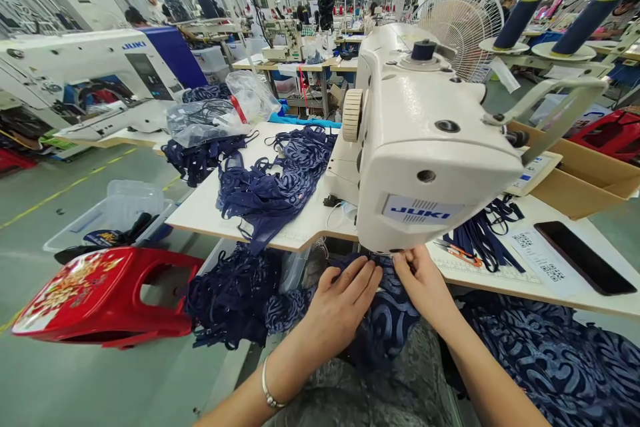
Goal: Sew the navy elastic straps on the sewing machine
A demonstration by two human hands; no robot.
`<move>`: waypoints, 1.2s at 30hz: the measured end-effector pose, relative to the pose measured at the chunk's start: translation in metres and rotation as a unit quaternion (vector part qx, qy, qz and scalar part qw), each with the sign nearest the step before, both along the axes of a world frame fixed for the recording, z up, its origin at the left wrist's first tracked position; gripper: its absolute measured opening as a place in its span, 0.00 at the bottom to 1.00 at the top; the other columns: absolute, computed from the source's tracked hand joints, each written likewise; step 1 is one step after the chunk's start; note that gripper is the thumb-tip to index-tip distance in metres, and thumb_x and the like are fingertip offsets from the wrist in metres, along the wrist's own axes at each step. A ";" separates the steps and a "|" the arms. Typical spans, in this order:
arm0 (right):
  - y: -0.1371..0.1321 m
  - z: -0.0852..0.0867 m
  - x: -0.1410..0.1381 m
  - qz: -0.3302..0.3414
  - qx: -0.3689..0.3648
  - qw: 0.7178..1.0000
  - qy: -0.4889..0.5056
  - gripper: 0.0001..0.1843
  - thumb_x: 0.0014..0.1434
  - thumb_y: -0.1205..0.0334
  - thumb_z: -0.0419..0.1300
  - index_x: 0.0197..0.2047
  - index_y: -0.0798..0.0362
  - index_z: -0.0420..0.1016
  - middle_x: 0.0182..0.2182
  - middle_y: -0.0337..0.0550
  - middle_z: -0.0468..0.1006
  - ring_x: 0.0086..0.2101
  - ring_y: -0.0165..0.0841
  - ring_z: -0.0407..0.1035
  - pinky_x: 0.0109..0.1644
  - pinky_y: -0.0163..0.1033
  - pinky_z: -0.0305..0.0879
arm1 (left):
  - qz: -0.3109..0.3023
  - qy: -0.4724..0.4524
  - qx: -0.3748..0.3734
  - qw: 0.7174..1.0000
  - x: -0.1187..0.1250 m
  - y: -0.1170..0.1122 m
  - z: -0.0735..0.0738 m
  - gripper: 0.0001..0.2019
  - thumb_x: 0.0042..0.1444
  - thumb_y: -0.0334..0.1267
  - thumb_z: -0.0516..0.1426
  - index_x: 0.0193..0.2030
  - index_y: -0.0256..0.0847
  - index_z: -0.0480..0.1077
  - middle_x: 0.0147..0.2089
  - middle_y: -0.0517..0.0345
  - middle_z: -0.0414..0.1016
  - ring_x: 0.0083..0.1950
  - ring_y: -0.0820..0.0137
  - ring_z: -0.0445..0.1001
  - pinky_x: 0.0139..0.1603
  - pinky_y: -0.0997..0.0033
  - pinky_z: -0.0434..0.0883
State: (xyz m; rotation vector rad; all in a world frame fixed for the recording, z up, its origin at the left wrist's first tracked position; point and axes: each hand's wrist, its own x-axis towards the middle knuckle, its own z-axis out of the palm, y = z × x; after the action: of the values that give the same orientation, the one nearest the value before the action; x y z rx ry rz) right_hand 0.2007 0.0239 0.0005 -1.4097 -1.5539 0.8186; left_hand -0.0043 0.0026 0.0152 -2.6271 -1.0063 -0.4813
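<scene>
My left hand [345,300] lies flat with fingers stretched out on a piece of dark blue patterned fabric [387,327] just below the head of a white JUKI sewing machine [420,147]. My right hand [423,280] sits beside it, fingers curled and pinching the same fabric right under the machine head. The needle area is hidden by the machine. A silver bracelet shows on my left wrist.
A heap of dark blue fabric pieces [273,180] lies on the white table [200,210] to the left, more hang below it. A phone [585,257], QR-code papers and small orange snips [460,252] lie right. A red stool [107,297], clear bin, cardboard box [585,173] and fan [463,20] surround.
</scene>
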 end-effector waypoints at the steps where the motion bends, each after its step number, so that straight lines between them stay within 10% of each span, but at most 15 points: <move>1: 0.001 0.001 0.000 -0.004 0.001 1.000 -0.016 0.11 0.66 0.53 0.50 0.47 0.50 0.61 0.34 0.41 0.74 0.36 0.36 0.70 0.39 0.40 0.64 | 0.005 -0.003 -0.001 1.000 0.000 0.000 0.000 0.24 0.63 0.29 0.44 0.65 0.37 0.61 0.66 0.51 0.65 0.69 0.65 0.56 0.58 0.65 0.56; 27: 0.007 0.002 -0.006 -0.029 0.017 0.999 -0.027 0.09 0.65 0.54 0.49 0.40 0.50 0.64 0.33 0.41 0.75 0.35 0.35 0.70 0.38 0.37 0.64 | 0.036 -0.113 0.027 0.993 0.009 0.003 -0.007 0.23 0.62 0.24 0.43 0.60 0.37 0.67 0.58 0.53 0.74 0.60 0.66 0.68 0.54 0.63 0.56; 36: 0.058 -0.023 0.084 -0.170 -0.039 0.977 -0.122 0.10 0.63 0.57 0.52 0.34 0.52 0.68 0.34 0.45 0.75 0.38 0.38 0.70 0.43 0.39 0.62 | 0.038 -0.132 0.028 0.990 0.013 0.003 -0.008 0.25 0.57 0.20 0.44 0.57 0.34 0.70 0.56 0.50 0.76 0.57 0.61 0.70 0.52 0.60 0.57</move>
State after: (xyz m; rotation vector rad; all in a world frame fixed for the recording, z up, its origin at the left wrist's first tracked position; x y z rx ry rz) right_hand 0.2844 0.0817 -0.0224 -1.8263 -1.4119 0.5187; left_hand 0.0089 0.0060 0.0077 -2.5106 -1.1469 -0.8445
